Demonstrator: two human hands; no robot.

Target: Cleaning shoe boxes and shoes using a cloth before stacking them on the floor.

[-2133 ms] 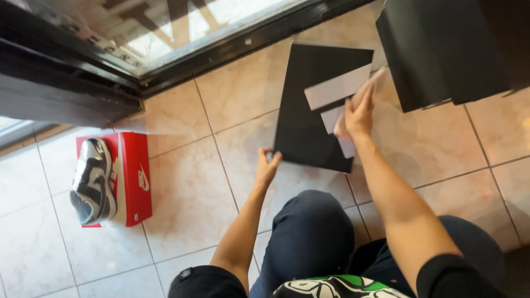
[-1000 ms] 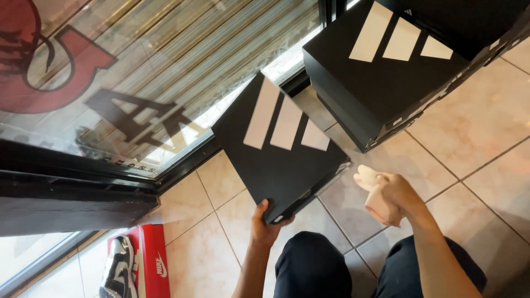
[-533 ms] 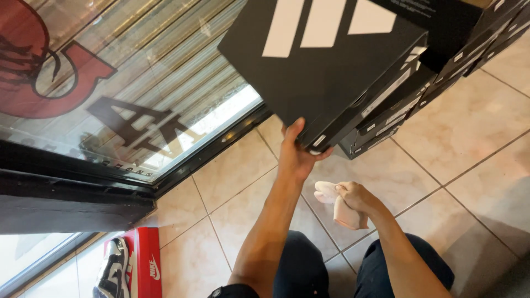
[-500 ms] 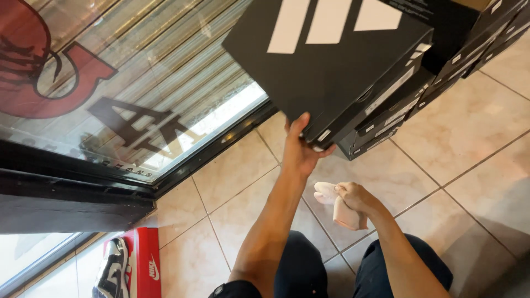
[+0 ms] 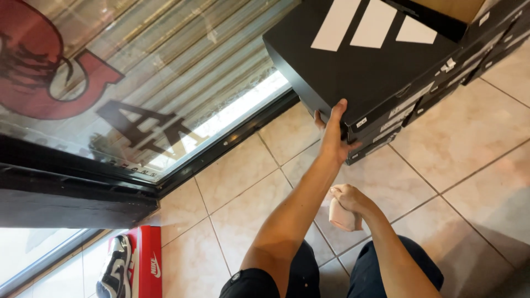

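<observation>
Looking down from the head cam, a fair bit is cut off here. The black shoebox lid (image 5: 364, 60) with three pale stripes runs out of the top of the shot, and the stack of black shoeboxes (image 5: 441, 88) under it goes off the top right corner, so I can't count how many there are. A bit of brown cardboard shows at the top edge, hard to say what it belongs to. Down at the bottom left, the red shoebox (image 5: 148, 265) and the black and white sneaker (image 5: 113, 270) lying on it are both clipped by the frame.

Grip-wise: the left hand (image 5: 333, 135) is reaching up to the near corner of the lid, fingers stretched along its side edge and thumb beneath, more of a flat pinch than a full wrap. How much of the palm touches is hidden by the box. The right hand (image 5: 349, 200) is closed into a loose fist around a small wad of pale paper (image 5: 342, 216), which pokes out below the fingers.

For room: the beige tiled floor (image 5: 475, 182) is open to the right of the arms and in front of the knees. The glass door (image 5: 138, 83) with its dark frame runs along the left, just beside the box stack.
</observation>
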